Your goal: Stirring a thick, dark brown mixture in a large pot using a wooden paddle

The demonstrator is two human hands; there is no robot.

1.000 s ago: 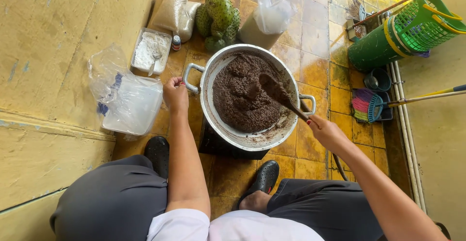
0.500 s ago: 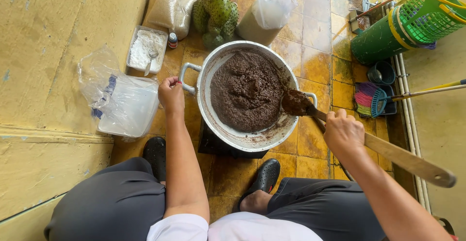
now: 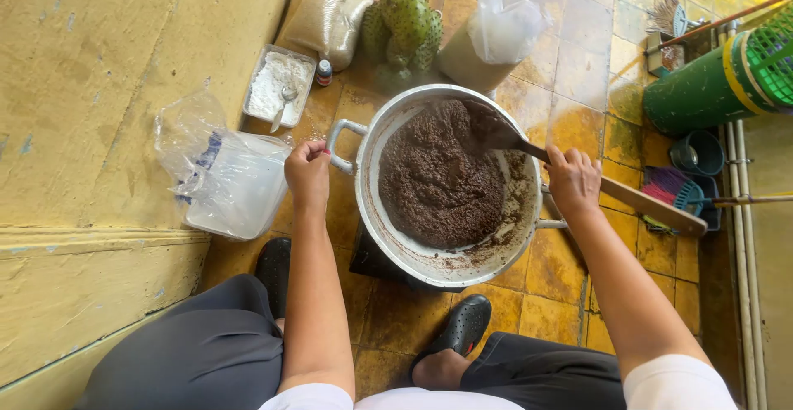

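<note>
Mid-stir rn. Left hand (image 3: 307, 175) is fisted tight on the pot handle (image 3: 341, 142), bracing the big metal pot (image 3: 450, 263) on the tile floor btwn the feet. Right hand (image 3: 572, 180) is wrapped round the wooden paddle (image 3: 578, 177), blade dug into the dark brown paste (image 3: 438, 179) at the far rim. Next, imo: drag it thru w/ a firm brace. Cactus pads (image 3: 402, 20) and bags sit beyond.

Bright, even daylight fills the scene, perhaps from overhead. Glare whitens the floor tiles (image 3: 570, 14) at one o'clock, and soft shadow pools under the pot (image 3: 450, 265). Focus is sharp at centre; wide-angle distortion bends the wall (image 3: 91, 88) at nine o'clock.
</note>
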